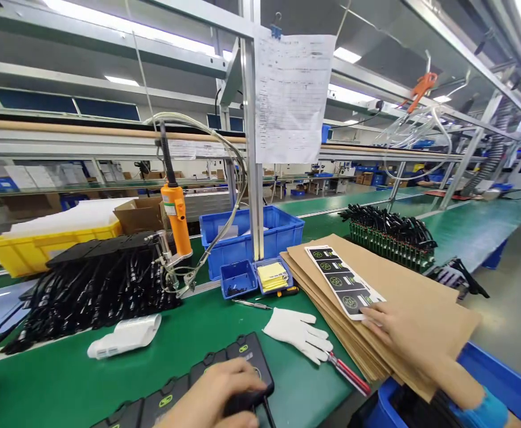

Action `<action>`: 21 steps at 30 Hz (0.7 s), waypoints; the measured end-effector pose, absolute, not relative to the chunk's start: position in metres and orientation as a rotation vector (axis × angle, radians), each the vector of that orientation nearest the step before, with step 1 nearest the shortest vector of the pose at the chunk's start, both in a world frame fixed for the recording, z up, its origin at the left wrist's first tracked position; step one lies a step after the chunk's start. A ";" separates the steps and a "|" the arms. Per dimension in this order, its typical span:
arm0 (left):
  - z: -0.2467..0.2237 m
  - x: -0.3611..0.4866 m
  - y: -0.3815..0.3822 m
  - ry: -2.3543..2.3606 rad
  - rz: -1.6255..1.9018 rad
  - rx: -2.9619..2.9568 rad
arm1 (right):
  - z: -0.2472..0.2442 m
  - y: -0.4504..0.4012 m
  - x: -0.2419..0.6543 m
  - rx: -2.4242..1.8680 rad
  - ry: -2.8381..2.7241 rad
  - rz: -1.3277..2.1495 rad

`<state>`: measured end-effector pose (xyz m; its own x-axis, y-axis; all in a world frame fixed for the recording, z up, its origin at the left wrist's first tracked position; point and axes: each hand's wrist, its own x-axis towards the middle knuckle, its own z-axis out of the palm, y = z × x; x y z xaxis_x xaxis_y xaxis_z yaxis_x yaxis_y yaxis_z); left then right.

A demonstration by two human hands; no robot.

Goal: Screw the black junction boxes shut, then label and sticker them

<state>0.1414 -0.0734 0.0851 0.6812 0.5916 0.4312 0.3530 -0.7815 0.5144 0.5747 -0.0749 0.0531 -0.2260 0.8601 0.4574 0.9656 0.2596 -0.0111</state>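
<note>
My left hand (pixel 224 389) is at the near end of a long, black segmented panel (pixel 183 380) with green logos. Its bent fingers lie over the panel's end and the thumb is on the near side, close to a black cable. My right hand (pixel 382 324) reaches across a stack of brown cardboard sheets (pixel 405 285), its fingertips closed at the lower corner of a black-and-white label sheet (pixel 338 279). Between the hands lie a white glove (pixel 298 334) and a red-handled screwdriver (pixel 348 373). A pen (pixel 251 304) rests beyond the glove.
An orange electric screwdriver (pixel 177 220) hangs left of the metal post. Black cabled parts (pixel 104 279) are piled at left beside a rolled white bag (pixel 126 337). Blue bins (pixel 237 279) stand behind; circuit boards (pixel 387 238) sit beyond the cardboard. A blue crate (pixel 496 380) is below right.
</note>
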 end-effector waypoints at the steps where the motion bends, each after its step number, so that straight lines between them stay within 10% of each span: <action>1: 0.092 0.165 -0.066 0.773 0.720 2.374 | 0.052 -0.075 0.573 -1.607 -2.189 -0.439; 6: 0.085 0.280 -0.029 0.787 0.504 1.382 | 0.053 -0.074 0.566 -1.453 -2.225 -0.530; 21: 0.055 0.389 -0.017 0.855 0.670 0.833 | 0.073 -0.073 0.543 -1.508 -2.107 -0.204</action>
<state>0.3894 -0.0167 0.0551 0.4969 0.7832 -0.3737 -0.1754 0.5124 0.8406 0.5431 -0.0733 0.0735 -0.2311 0.8327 0.5032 0.9137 0.3634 -0.1818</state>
